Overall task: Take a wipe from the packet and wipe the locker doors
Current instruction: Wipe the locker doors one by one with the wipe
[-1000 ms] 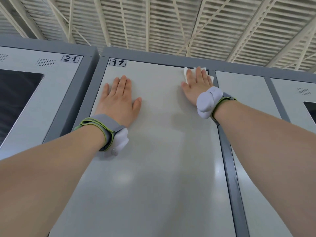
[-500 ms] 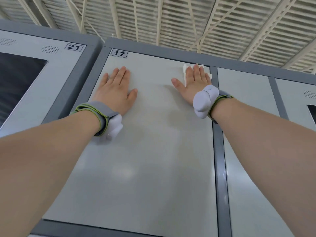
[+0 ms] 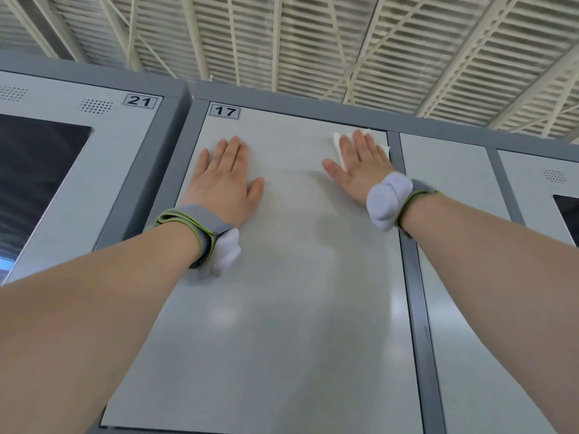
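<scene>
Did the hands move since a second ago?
Hardly. The right hand spread its thumb out sideways, but stays pressing the wipe flat at the top right corner of door 17. The left hand stays flat on the same door.

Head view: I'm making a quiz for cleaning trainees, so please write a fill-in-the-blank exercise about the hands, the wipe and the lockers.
1. The wipe lies under the ____ hand.
2. Both hands press on the door numbered ____.
3. The left hand lies flat and holds ____.
4. The locker further left bears the number ____.
Missing words: right; 17; nothing; 21.
</scene>
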Available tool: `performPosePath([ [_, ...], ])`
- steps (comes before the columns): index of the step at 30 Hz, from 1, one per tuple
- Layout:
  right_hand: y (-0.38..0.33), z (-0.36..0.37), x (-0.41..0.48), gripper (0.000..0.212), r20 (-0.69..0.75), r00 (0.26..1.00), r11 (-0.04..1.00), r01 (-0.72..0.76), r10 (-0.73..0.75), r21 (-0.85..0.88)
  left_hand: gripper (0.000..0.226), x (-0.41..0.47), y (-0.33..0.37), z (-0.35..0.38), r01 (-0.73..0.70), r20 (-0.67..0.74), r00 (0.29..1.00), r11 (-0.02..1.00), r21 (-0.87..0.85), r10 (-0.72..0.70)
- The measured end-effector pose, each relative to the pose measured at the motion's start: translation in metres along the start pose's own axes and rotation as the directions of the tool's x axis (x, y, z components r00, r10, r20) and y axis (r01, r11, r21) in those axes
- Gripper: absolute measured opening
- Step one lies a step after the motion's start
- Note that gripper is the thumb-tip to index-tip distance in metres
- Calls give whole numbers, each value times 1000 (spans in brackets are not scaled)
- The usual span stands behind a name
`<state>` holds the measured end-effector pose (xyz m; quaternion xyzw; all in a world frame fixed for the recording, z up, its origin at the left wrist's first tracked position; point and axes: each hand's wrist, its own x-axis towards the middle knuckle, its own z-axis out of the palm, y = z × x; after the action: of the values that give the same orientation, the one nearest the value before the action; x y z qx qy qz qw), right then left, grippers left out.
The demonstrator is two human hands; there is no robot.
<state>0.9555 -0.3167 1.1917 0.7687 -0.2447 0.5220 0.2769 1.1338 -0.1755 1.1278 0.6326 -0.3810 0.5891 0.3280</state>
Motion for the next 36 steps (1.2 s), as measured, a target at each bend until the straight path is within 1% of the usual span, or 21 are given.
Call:
performPosePath([
  [2,-5,-2,14,75,-11,993,993,-117,117,5,64,0,-1,1,-6,-2,1000,1000,-3,6],
  [4,-11,-1,20,75,-17,989,989,-150,150,-7,64,0,-1,1,-10,0,1000,1000,-2,10],
  [6,-16,0,17,74,-15,995,995,-97,97,2,64,1,-2,0,-14,6,1000,1000,-6,14],
  [10,-22,4,-3,71,-30,998,998,58,-58,4,63,2,-2,0,-14,22,1000,1000,-19,15],
  [14,-22,8,-21,69,17,982,982,187,-187,-27,58,3,-4,-2,-19,28,999,998,-62,20],
  [16,-15,4,-18,68,24,987,986,162,-162,-31,56,3,-4,-2,-26,21,999,996,-81,28],
  [20,-11,-4,7,74,5,999,999,-51,51,-10,54,2,-5,-2,-39,6,999,995,-94,40],
  [22,-16,-3,16,78,5,996,996,-92,92,-6,54,3,-8,-3,-54,7,998,994,-98,55],
  [24,-22,-1,16,79,1,997,997,-77,77,-8,53,4,-12,-4,-69,19,997,992,-109,72],
  [27,-30,2,1,78,5,999,998,40,-39,-43,51,6,-18,-8,-79,35,996,985,-156,86],
  [29,-32,4,-10,76,22,993,991,119,-118,-55,51,7,-23,-10,-82,20,996,979,-189,87],
  [31,-29,3,-14,76,36,988,986,154,-152,-59,51,8,-30,-12,-81,-5,997,981,-175,81],
  [33,-24,1,-9,76,29,994,992,111,-109,-59,52,10,-38,-15,-75,-26,997,988,-137,72],
  [36,-23,-3,11,78,4,999,999,-43,43,-22,52,17,-48,-22,-57,-33,998,992,-112,53],
])
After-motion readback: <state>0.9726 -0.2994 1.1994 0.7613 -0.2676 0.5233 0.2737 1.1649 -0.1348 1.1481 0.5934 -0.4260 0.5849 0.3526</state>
